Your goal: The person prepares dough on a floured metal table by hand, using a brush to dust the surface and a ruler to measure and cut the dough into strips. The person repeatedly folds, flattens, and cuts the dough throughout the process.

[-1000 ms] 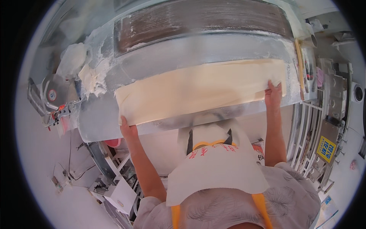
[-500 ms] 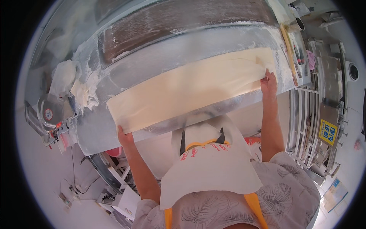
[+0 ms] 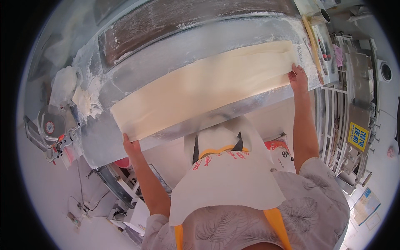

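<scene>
A long, pale dough sheet lies across the metal worktop, slanting from lower left to upper right. At its near left corner, my left hand is closed on the edge, thumb on top and the other fingers mostly hidden. My right hand pinches the near right corner, with its fingertips at the edge of the dough. Between the two hands the sheet looks flat and smooth.
White flour and dough scraps lie left of the sheet, beside a plastic bag. A metal machine stands at the far left. Beyond the sheet is a dark, floured board. A wooden stick lies along the right side.
The darker, raised patch at the sheet's far right corner is gone, and that end now lies smooth. Both hands still grip the near corners; the whole view has shifted slightly.
</scene>
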Demonstrator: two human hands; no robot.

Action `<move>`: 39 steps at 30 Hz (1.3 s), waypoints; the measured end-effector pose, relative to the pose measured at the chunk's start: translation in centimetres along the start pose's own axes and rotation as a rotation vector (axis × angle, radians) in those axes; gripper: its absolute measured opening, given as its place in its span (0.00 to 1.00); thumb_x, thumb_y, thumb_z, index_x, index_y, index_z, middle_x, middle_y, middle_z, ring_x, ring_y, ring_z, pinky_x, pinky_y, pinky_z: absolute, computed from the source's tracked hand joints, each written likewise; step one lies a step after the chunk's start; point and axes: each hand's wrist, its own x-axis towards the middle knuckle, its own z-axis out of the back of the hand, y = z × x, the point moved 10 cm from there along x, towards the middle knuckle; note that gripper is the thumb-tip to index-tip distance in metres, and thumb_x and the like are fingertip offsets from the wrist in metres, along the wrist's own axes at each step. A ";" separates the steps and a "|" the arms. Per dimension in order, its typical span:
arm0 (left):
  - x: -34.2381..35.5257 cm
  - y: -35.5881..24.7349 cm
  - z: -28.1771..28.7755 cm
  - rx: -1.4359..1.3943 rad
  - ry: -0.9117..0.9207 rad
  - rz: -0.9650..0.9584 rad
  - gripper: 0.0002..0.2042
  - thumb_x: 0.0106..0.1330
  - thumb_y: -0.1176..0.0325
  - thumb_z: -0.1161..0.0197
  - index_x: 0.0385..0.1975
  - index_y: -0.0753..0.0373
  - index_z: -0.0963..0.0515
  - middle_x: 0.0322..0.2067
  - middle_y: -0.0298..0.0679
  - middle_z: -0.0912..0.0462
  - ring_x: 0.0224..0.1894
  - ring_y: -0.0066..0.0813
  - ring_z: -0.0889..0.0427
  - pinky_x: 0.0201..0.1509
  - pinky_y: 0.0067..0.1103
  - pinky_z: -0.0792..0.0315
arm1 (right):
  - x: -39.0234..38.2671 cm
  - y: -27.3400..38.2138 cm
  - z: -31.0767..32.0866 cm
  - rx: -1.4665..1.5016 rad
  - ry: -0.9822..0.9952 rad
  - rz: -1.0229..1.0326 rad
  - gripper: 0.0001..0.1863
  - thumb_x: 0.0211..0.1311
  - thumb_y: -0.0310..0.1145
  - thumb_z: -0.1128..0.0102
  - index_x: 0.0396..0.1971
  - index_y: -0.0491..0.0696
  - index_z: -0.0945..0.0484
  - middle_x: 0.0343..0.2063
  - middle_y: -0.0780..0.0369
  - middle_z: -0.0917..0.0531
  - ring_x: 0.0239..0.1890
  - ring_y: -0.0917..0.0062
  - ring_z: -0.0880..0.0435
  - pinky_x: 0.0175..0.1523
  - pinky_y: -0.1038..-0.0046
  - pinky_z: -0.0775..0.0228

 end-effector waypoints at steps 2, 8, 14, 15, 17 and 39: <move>0.1 -0.2 0.5 0.061 -0.001 -0.016 0.23 0.85 0.64 0.49 0.69 0.77 0.33 0.67 0.54 0.25 0.69 0.48 0.25 0.76 0.42 0.29 | -0.5 0.0 0.2 -0.105 -0.030 0.011 0.13 0.69 0.23 0.31 0.51 0.45 0.21 0.43 0.63 0.13 0.43 0.76 0.13 0.45 0.73 0.19; 1.1 -0.6 1.3 0.118 0.017 -0.064 0.22 0.84 0.65 0.46 0.67 0.77 0.31 0.64 0.52 0.22 0.66 0.46 0.21 0.73 0.40 0.26 | -0.6 1.0 -1.2 -0.126 0.027 0.002 0.13 0.67 0.23 0.31 0.50 0.46 0.21 0.42 0.63 0.13 0.41 0.76 0.13 0.43 0.74 0.20; 1.8 -1.3 2.2 0.181 0.007 -0.093 0.19 0.81 0.68 0.42 0.64 0.74 0.27 0.60 0.50 0.18 0.62 0.44 0.18 0.70 0.39 0.23 | 1.1 -0.2 -1.1 -0.200 0.100 -0.093 0.07 0.67 0.26 0.28 0.34 0.51 0.20 0.30 0.67 0.16 0.30 0.80 0.17 0.37 0.78 0.22; 1.7 -1.6 2.5 0.209 -0.008 -0.113 0.18 0.81 0.68 0.41 0.62 0.74 0.26 0.58 0.49 0.17 0.60 0.43 0.17 0.68 0.38 0.21 | 1.2 -0.3 -1.8 -0.227 0.123 -0.112 0.08 0.68 0.27 0.28 0.32 0.52 0.20 0.27 0.69 0.18 0.28 0.81 0.18 0.36 0.79 0.22; 2.1 -1.4 0.9 0.264 -0.011 -0.145 0.16 0.79 0.69 0.39 0.59 0.73 0.24 0.55 0.48 0.15 0.56 0.42 0.14 0.64 0.36 0.18 | 3.9 0.8 -0.7 -0.241 0.216 -0.050 0.08 0.70 0.29 0.29 0.31 0.53 0.20 0.24 0.70 0.18 0.24 0.82 0.19 0.35 0.80 0.22; -0.5 -5.3 1.8 0.633 -0.332 -0.426 0.11 0.69 0.68 0.25 0.42 0.70 0.14 0.36 0.36 0.12 0.36 0.21 0.18 0.41 0.20 0.23 | 7.7 0.4 1.5 -0.380 0.125 -0.034 0.14 0.67 0.26 0.26 0.27 0.51 0.26 0.23 0.68 0.19 0.24 0.84 0.19 0.28 0.82 0.24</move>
